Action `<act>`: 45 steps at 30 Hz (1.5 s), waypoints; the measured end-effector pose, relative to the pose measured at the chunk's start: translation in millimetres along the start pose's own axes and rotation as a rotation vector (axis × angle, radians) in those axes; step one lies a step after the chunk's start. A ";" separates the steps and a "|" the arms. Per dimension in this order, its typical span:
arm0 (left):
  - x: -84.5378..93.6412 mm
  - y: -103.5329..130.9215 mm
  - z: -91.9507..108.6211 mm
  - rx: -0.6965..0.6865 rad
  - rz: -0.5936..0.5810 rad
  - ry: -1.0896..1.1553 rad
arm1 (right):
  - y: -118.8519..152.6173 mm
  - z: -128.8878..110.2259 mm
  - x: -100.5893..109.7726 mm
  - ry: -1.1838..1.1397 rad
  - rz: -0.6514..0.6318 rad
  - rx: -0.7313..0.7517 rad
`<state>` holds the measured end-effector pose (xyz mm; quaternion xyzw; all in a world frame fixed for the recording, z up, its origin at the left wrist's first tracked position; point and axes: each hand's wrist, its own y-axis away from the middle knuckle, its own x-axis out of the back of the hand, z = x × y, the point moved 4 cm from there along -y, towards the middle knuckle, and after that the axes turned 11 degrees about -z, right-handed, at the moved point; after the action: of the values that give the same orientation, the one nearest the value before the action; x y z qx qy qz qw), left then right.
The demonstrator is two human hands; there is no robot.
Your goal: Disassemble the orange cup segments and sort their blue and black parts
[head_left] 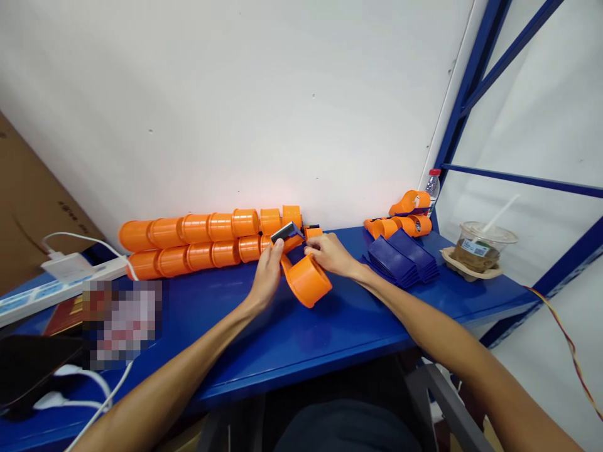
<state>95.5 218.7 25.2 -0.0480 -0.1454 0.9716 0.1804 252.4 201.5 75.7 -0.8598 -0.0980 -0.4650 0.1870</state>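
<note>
An orange plastic piece (308,280) with a round cup-like end is held over the middle of the blue table, its cup tilted toward me. My left hand (267,274) grips its narrow end, thumb up beside a dark blue and black flat part (284,233). From the other side my right hand (332,253) has curled fingers closed at the upper edge of the same piece; whether they pinch anything else is hidden. Just behind the hands, similar orange pieces (198,231) lie in two stacked rows against the wall.
Dark blue flat sheets (398,256) lie in piles at the right, with more orange pieces (400,224) and a bottle (433,182) behind. A drink cup (485,246) with a straw stands near the right edge. At left are a power strip (70,287) and white cables (123,376).
</note>
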 end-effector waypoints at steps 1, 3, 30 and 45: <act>-0.5 0.8 5.1 -0.013 0.008 0.050 | 0.0 0.2 0.4 0.047 -0.015 0.006; -2.3 2.8 15.0 -0.008 0.004 0.203 | 1.9 2.1 5.5 0.188 -0.070 0.000; -10.4 4.4 -4.8 0.175 -0.071 0.249 | 80.0 -9.8 66.9 0.698 -0.016 -0.163; -24.6 7.2 -15.5 0.390 -0.420 0.001 | 42.7 -8.1 72.5 0.896 0.035 -0.051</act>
<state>118.2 207.4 9.3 0.0186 0.0374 0.9225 0.3836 300.6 158.9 130.5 -0.5794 0.0185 -0.7906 0.1974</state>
